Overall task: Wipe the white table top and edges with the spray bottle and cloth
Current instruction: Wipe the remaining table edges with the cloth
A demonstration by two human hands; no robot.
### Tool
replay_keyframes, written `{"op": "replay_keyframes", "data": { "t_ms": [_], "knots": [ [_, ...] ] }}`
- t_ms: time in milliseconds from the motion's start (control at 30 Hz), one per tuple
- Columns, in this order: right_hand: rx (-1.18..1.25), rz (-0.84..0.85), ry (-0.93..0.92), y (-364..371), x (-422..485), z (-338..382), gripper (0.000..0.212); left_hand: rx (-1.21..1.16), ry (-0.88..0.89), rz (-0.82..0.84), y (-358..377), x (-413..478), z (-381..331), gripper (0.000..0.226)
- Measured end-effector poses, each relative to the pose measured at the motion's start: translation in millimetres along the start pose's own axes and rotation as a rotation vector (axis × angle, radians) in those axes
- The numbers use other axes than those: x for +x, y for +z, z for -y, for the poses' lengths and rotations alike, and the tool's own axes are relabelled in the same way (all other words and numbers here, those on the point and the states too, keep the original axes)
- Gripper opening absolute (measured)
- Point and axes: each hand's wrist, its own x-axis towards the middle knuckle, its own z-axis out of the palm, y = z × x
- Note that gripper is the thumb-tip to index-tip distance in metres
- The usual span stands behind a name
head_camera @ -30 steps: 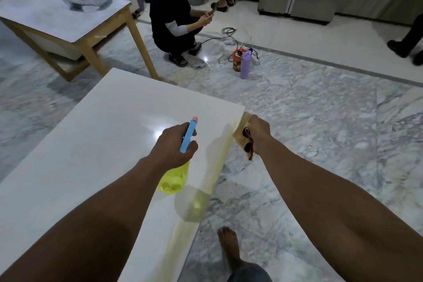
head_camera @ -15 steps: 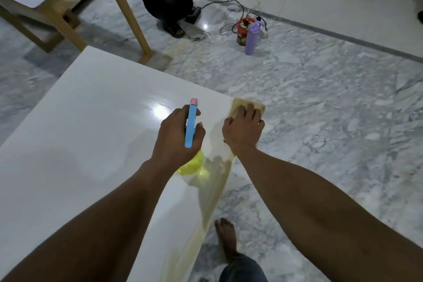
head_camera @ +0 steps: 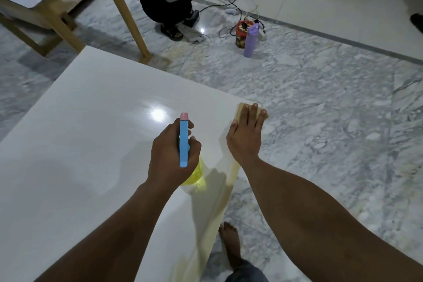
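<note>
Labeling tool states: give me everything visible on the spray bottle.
The spray bottle has a blue head, a pink nozzle tip pointing away from the wearer, and a translucent yellow body that looks plastic. The left hand wraps its neck, hiding most of it. It is over the white table near the right edge; whether it touches is unclear.

Right hand (head_camera: 246, 137) is covering most of the cloth (head_camera: 243, 107) at the table (head_camera: 91, 121) corner. Left hand (head_camera: 171, 155) is hiding the spray bottle (head_camera: 183, 139) neck. Frame edges are cropping the table's near end.
</note>
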Motion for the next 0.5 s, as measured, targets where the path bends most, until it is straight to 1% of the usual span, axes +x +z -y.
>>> {"op": "replay_keyframes", "data": {
  "t_ms": [200, 400, 500],
  "knots": [
    [0.027, -0.007, 0.035, 4.8, -57.5, 11.0, 0.059, 0.001, 0.015, -0.01, -24.6, -46.0, 23.9, 0.024],
    [0.038, -0.019, 0.049, 9.0, -155.8, 29.8, 0.058, -0.029, 0.041, -0.019, -60.7, -106.8, 52.5, 0.024],
    [0.064, 0.0, 0.059, 9.8, -203.9, 39.6, 0.058, -0.069, 0.055, -0.016, -77.9, -139.2, 67.5, 0.024]
  ]
}}
